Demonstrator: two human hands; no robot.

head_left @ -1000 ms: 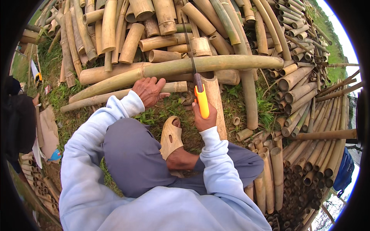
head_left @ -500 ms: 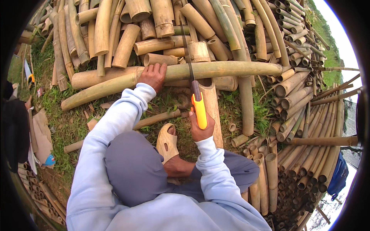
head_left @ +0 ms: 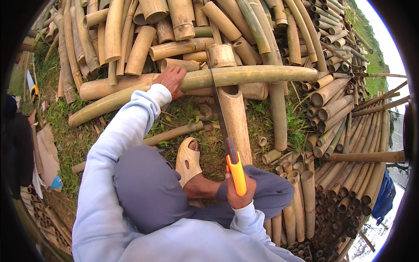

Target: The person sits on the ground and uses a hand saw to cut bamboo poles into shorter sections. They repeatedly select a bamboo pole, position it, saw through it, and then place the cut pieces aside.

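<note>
A long, slightly bent bamboo pole (head_left: 262,74) lies crosswise in front of me on other bamboo pieces. My left hand (head_left: 171,81) is closed over it, left of the blade, fingers on its far side. In my right hand (head_left: 242,191) is the orange handle of a hand saw (head_left: 218,105), held near my folded leg. The saw's long dark blade crosses the pole, with its tip just beyond it. Beneath the pole, right of the blade, an upright-pointing bamboo tube (head_left: 235,126) shows its open end.
Cut bamboo lengths (head_left: 142,50) are heaped beyond the pole. Stacked bamboo tubes (head_left: 331,115) and long poles (head_left: 353,174) fill the right side. My sandalled foot (head_left: 189,163) rests on the grass below the pole. At far left a person in dark clothes (head_left: 19,144) sits near another saw (head_left: 31,83).
My right hand has drawn the saw back toward my body, so more blade shows on the near side of the pole. My left hand stays on the pole, shifted slightly left.
</note>
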